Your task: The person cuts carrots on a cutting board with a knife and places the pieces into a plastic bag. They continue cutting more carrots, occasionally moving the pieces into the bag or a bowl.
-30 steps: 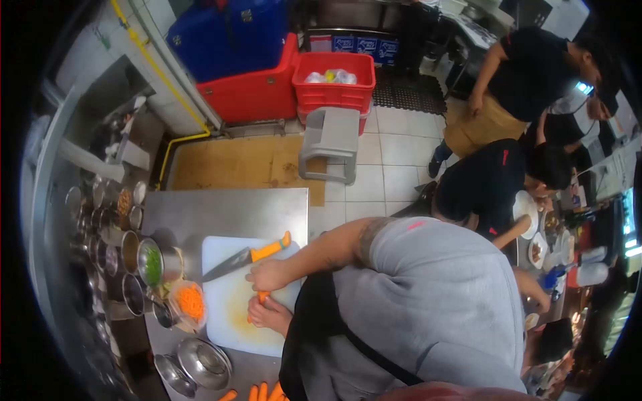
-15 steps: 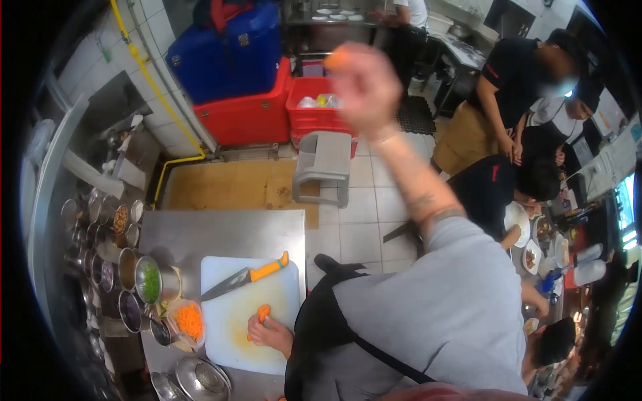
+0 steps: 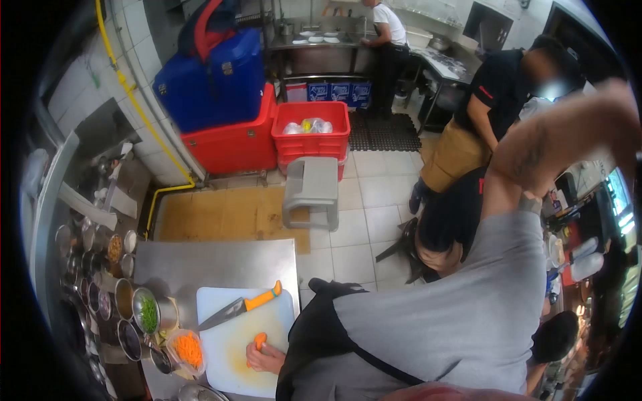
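My left hand (image 3: 267, 359) rests on the white cutting board (image 3: 221, 381), its fingers closed around an orange piece of carrot (image 3: 260, 339). Above it on the board lies a knife (image 3: 244, 305) with an orange handle, touched by neither hand. My right arm is raised and bent to the far right; the right hand (image 3: 618, 113) is smeared by motion near the image edge, so its fingers and anything in them cannot be made out. Beside the board stands a container of carrot strips (image 3: 187, 350).
Several metal pots, one with chopped greens (image 3: 148, 313), crowd the steel table's (image 3: 214, 260) left side. Beyond it stand a grey step stool (image 3: 314, 184), a red crate (image 3: 311, 137) and a blue cooler (image 3: 214, 87). Co-workers (image 3: 488, 100) are close on my right.
My right hand, which showed something orange at its fingers, has swung from above the middle to the far right. The view has tilted up slightly. My left hand stays on the carrot.
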{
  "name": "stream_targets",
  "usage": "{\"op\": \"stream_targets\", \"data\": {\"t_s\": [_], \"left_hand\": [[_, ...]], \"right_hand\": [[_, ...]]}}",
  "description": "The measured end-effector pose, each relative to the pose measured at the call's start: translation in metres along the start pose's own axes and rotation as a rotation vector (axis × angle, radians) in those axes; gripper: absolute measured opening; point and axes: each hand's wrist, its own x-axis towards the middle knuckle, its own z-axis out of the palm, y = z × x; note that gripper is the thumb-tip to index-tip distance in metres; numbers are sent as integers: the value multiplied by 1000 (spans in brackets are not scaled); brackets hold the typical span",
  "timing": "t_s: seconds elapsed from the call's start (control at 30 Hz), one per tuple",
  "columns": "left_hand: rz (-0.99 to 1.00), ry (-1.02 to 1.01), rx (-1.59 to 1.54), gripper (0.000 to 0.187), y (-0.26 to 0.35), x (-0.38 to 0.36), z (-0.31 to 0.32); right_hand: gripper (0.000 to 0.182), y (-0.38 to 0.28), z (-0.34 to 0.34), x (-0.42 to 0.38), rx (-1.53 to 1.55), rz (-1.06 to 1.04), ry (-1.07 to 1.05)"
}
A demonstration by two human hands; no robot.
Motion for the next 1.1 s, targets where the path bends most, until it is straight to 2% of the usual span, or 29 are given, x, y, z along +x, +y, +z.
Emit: {"op": "stream_targets", "data": {"t_s": [0.1, 0.2, 0.27, 0.33, 0.4, 0.43, 0.47, 0.5, 0.53, 0.6, 0.7, 0.8, 0.9, 1.0, 1.1], "left_hand": [[-17, -54, 6, 27, -7, -4, -7], [-28, -25, -13, 27, -1, -3, 5], [-13, 6, -3, 28, -5, -5, 3], [-19, 2, 15, 28, -2, -7, -1], [-18, 12, 8, 29, 0, -4, 0], [-16, 14, -5, 30, 0, -5, 0], [-12, 14, -21, 30, -2, -5, -1], [0, -3, -24, 30, -5, -2, -2], [3, -18, -29, 31, -7, -2, -1], [-6, -12, -36, 32, -3, -5, -3], [-17, 37, -57, 32, 15, 2, -7], [-17, 23, -40, 30, 16, 3, -14], [-40, -44, 44, 29, 13, 2, -16], [-57, -95, 41, 29, 9, 6, -17], [-82, -119, 46, 29, 8, 9, -15]], "right_hand": [[20, -4, -15, -23, -54, 144, -41], [21, -39, -34, -54, -152, 457, -73], [23, -100, -39, -82, -141, 839, -113], [24, -192, -42, -114, -40, 1315, -225], [26, -298, -49, -129, 202, 1757, -413], [27, -351, -55, -128, 379, 1864, -526], [38, -389, -63, -124, 514, 1779, -637], [38, -431, -77, -120, 845, 1745, -595], [34, -445, -83, -98, 1000, 1601, -594], [32, -462, -99, -59, 1469, 1696, -453], [30, -469, -105, -31, 1793, 1680, -529], [30, -521, -103, -45, 1876, 1536, -936], [28, -582, -107, -57, 1745, 1488, -1226], [33, -602, -105, -50, 1846, 1099, -1515], [28, -614, -103, -38, 1949, 894, -1671]]}}
